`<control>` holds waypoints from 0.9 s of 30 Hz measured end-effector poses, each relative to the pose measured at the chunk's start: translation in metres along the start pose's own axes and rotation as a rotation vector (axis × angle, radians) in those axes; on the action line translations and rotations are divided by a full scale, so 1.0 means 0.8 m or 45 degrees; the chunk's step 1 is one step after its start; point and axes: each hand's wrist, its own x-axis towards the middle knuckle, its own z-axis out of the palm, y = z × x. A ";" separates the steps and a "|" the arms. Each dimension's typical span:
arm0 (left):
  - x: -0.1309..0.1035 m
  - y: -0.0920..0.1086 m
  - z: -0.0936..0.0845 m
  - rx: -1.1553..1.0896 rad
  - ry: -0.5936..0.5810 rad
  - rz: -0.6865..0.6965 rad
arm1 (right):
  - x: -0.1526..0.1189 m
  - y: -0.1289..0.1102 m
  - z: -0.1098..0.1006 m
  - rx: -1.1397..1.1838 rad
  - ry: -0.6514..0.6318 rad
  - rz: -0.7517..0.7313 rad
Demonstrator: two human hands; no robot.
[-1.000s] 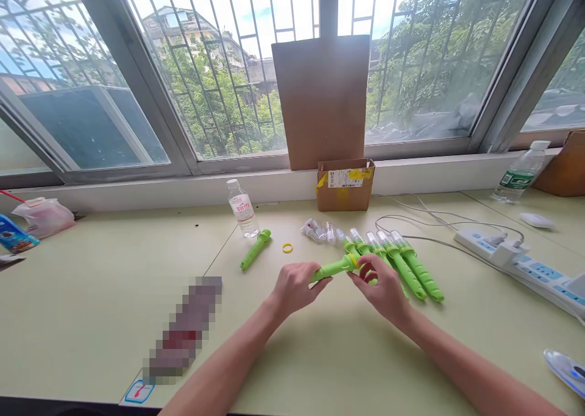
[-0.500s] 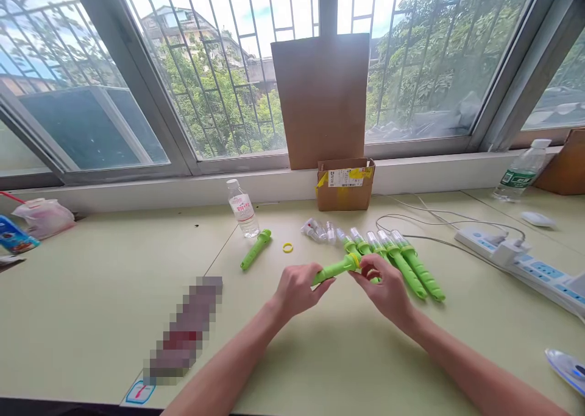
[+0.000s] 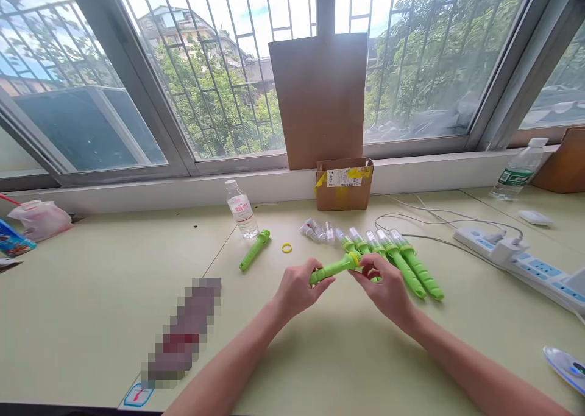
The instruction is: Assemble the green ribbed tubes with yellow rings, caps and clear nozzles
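A green plastic tube handle [image 3: 333, 268] is held slanting above the table, its collar end up to the right. My left hand [image 3: 299, 287] is closed around its lower end. At the collar, the thumb and fingers of my right hand [image 3: 381, 282] pinch a yellow ring [image 3: 355, 257]; the fingers partly hide that end. Beyond the right hand lie several green tubes with clear tops [image 3: 411, 260], side by side. Another green tube [image 3: 255, 250] lies apart on the left, near a loose yellow ring [image 3: 286, 248]. Clear plastic caps [image 3: 314, 229] are heaped behind the hands.
A water bottle [image 3: 242, 212] and a small cardboard box [image 3: 343, 187] stand along the window side. To the right are a power strip [image 3: 525, 260] with cables, a white mouse [image 3: 534, 218] and another bottle [image 3: 516, 172]. A pixelated dark object [image 3: 185, 331] lies front left.
The hands and the held tube stay almost in place, with the grip unchanged. The whole view has shifted slightly.
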 end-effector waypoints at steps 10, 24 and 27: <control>0.003 -0.009 -0.004 0.270 0.118 0.310 | 0.003 0.000 0.000 0.015 -0.014 0.105; -0.001 -0.008 -0.001 0.291 0.126 0.364 | 0.003 -0.001 -0.001 0.018 -0.069 0.060; -0.001 -0.008 -0.001 0.282 0.136 0.359 | 0.004 -0.003 -0.002 0.020 -0.060 0.039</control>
